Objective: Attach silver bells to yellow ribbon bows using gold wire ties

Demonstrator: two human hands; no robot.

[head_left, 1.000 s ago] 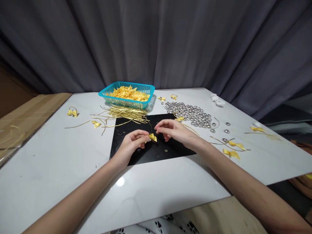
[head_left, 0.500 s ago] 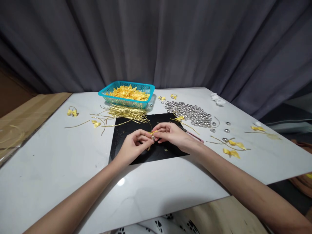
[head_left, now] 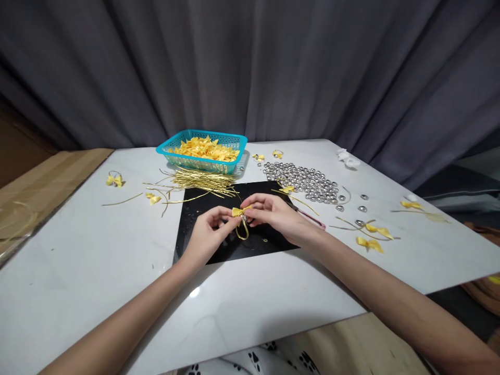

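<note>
Over the black mat (head_left: 203,245), both hands pinch a small yellow ribbon bow (head_left: 237,212). My left hand (head_left: 211,226) is closed on the bow's left side with thumb and forefinger. My right hand (head_left: 269,213) grips its right side, partly covering it. A gold cord loop (head_left: 242,234) hangs below the bow, and a small silver bell-like piece sits at its middle, partly hidden by the fingers. Behind the hands lies a pile of gold cords (head_left: 203,181).
A blue basket (head_left: 164,150) of yellow bows stands at the back. Many silver beads (head_left: 300,179) spread to the right. Scissors with a pink handle (head_left: 312,220) lie by my right wrist. Finished-looking looped bows (head_left: 115,179) and loose bows (head_left: 369,244) lie on the white table (head_left: 97,250).
My left fingers have shifted slightly left and loosened around the piece. More of the yellow bow and the gold loop beneath it now shows.
</note>
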